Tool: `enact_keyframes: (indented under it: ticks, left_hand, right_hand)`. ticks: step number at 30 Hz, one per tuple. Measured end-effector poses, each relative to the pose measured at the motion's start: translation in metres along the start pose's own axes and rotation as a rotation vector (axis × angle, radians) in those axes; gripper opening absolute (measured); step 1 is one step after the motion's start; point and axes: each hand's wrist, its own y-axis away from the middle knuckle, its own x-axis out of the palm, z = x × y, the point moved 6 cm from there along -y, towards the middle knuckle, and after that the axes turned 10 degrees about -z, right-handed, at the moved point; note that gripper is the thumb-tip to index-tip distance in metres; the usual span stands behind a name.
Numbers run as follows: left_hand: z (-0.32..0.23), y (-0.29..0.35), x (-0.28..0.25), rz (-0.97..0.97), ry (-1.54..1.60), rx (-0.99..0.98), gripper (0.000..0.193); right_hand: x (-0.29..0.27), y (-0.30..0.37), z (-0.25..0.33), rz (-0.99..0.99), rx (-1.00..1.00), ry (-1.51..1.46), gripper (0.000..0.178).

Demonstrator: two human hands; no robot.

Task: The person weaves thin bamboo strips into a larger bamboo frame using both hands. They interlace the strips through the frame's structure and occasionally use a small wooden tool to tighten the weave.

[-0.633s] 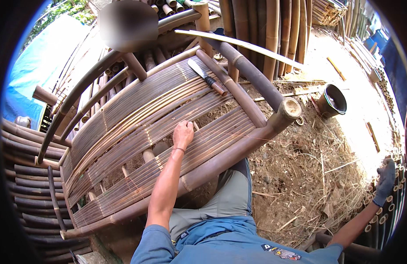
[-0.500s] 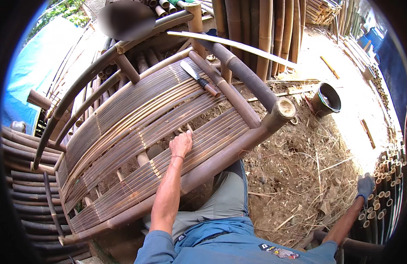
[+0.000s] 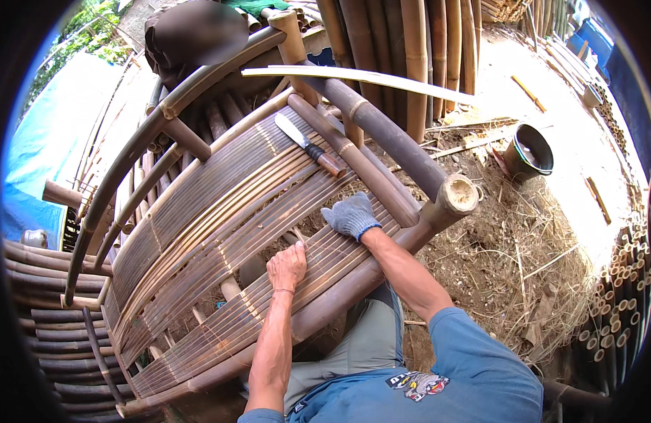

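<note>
A dark bamboo bench (image 3: 318,310) stands in front of me, its seat made of long thin bamboo slats (image 3: 199,204). Bare and closed, my left hand (image 3: 287,266) rests at the gap in the front slats; a short light tip shows beside its fingers, and what they grip is hidden. My right hand (image 3: 351,215), in a grey knitted glove, lies over the right ends of the slats with fingers curled; anything under them is out of sight. A knife (image 3: 308,144) with a broad blade and wooden handle lies on the seat, beyond both hands.
A pale split bamboo strip (image 3: 368,77) crosses the bench's far right corner. On the ground at right stands a dark bucket (image 3: 528,151). Bamboo poles (image 3: 413,63) stand upright behind, cut bamboo ends (image 3: 614,310) are stacked right, and a person (image 3: 172,53) is at far left.
My right hand has come from the far lower right, near the stacked bamboo, onto the bench slats. My left hand stays closed at the slat gap; the view has shifted slightly.
</note>
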Motion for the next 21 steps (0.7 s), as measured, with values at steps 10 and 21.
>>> enact_keyframes:
  ticks: [10,21]
  left_hand:
    - [0.004,-0.008,-0.004,0.064,0.077,0.048,0.043]
    - [0.012,-0.007,0.004,0.172,0.245,0.044,0.036]
  right_hand:
    - [0.013,-0.007,-0.001,-0.058,-0.189,0.015,0.054]
    - [-0.031,0.117,0.04,-0.029,0.089,-0.092,0.041]
